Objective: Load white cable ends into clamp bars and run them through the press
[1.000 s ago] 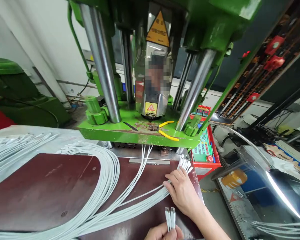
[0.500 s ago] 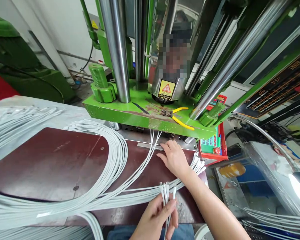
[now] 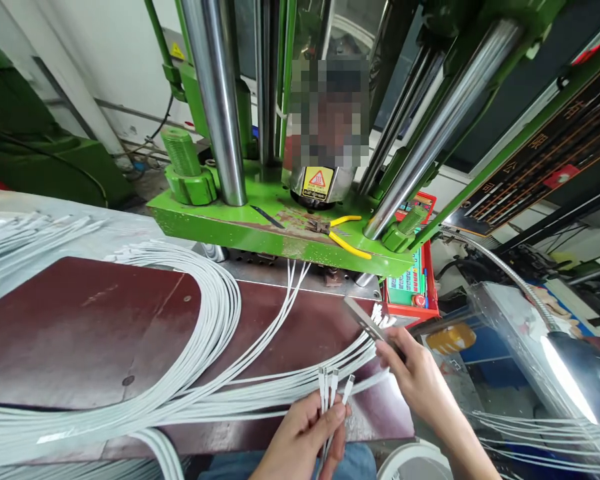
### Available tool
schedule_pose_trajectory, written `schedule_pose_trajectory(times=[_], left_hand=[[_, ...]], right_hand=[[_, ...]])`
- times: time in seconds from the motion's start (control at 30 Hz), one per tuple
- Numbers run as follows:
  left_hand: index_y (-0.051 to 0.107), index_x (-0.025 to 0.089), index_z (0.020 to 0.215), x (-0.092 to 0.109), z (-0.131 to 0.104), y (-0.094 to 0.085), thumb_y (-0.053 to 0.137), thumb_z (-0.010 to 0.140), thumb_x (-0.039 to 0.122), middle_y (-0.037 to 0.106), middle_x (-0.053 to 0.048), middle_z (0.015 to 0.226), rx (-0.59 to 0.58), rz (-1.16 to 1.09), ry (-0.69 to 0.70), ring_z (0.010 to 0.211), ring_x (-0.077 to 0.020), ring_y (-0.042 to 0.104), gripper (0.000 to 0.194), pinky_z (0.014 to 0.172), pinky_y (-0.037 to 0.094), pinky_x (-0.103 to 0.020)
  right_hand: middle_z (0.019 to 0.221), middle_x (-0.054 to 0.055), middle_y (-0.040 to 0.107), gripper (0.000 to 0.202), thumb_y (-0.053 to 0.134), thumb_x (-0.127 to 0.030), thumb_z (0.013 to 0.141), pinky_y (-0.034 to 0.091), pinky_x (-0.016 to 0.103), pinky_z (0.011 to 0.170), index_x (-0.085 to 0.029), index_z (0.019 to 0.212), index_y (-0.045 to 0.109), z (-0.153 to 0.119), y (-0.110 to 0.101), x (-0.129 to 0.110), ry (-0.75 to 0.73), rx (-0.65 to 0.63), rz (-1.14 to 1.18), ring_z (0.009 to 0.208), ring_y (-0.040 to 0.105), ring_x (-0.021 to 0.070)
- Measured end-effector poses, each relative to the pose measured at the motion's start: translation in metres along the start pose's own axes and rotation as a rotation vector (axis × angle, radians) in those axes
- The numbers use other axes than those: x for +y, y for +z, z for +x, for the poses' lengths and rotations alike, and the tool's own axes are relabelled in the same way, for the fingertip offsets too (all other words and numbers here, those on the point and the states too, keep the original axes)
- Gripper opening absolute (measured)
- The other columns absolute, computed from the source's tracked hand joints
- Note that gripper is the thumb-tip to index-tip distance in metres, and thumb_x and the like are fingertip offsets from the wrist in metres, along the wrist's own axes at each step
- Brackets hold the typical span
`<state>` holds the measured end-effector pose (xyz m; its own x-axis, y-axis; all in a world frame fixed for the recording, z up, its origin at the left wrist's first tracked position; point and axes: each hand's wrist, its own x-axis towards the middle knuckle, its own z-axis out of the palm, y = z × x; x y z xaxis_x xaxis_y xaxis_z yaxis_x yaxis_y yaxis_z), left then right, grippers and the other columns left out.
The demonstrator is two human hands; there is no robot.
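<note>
White cable ends with squared metal tips (image 3: 334, 381) fan from the left hand's pinched grip (image 3: 320, 427), while right of it the right hand (image 3: 413, 367) clasps a flat grey metal bar (image 3: 367, 321).

- Pliers (image 3: 319, 227) and a strip (image 3: 267, 217) lie on the press base (image 3: 294, 247).
- The table (image 3: 320, 320) stands before the press base.
- Cables (image 3: 280, 313) run from beneath its front edge onto the table.
- Left and before it, a cable bundle (image 3: 225, 300) curves round a board (image 3: 105, 320).
- To its right is the control panel (image 3: 407, 283); farther right, a lamp (image 3: 575, 373).
</note>
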<state>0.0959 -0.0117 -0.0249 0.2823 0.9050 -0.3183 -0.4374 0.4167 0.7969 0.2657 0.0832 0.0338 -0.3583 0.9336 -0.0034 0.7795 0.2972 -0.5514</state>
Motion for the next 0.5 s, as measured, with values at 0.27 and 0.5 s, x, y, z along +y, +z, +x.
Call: schedule_pose_trajectory(times=[0.27,0.5], left_hand=[[0.050,0.016,0.080,-0.007,0.004,0.010,0.052,0.080,0.061,0.049,0.006,0.050,-0.058,0.149,-0.094,0.033,-0.0050,0.033,0.045,0.036,0.019,-0.020],[0.050,0.017,0.077,-0.005,0.000,0.014,0.051,0.081,0.060,0.049,0.005,0.048,-0.078,0.277,-0.115,0.033,-0.0057,0.034,0.043,0.038,0.022,-0.021]], right_hand=[[0.061,-0.004,0.047,0.045,0.053,-0.042,0.092,0.034,0.022,0.051,-0.014,0.127,0.054,-0.029,-0.002,-0.002,0.148,-0.104,0.664,0.054,0.041,0.0112],[0.077,0.000,0.055,0.040,0.051,-0.042,0.094,0.037,0.023,0.062,-0.021,0.127,0.059,-0.025,0.012,-0.009,0.113,-0.244,0.994,0.066,0.045,0.0112]])
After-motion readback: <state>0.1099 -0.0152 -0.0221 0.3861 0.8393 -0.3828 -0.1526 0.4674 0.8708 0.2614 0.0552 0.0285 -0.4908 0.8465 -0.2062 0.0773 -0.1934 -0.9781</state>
